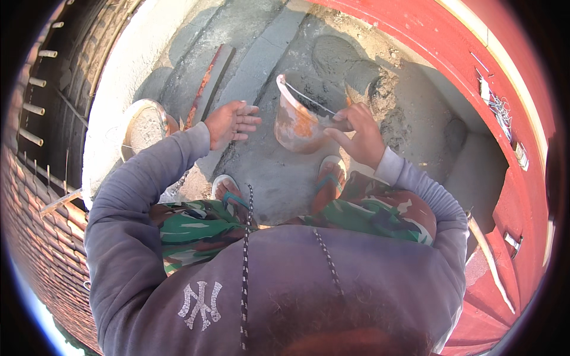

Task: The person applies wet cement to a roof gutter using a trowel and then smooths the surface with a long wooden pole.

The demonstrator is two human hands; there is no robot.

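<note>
A tilted, mortar-smeared bucket (295, 123) with a thin wire handle hangs over the wet grey floor in front of me. My right hand (362, 133) is closed on its right edge, near the end of the wire. To the left of that bucket, my left hand (230, 123) is held out with its fingers stretched and apart, touching nothing. Beside my left forearm stands a second bucket (172, 123), filled with a pale grey, grainy material. Part of this bucket is hidden behind my sleeve.
A long straight bar (214, 83) with a red, worn edge lies beyond my left hand. Wet mortar (335, 53) is heaped at the far side. A curved red wall (522, 196) runs along the right, with loose wire (500, 115) on it. Roof tiles (47, 255) lie at far left.
</note>
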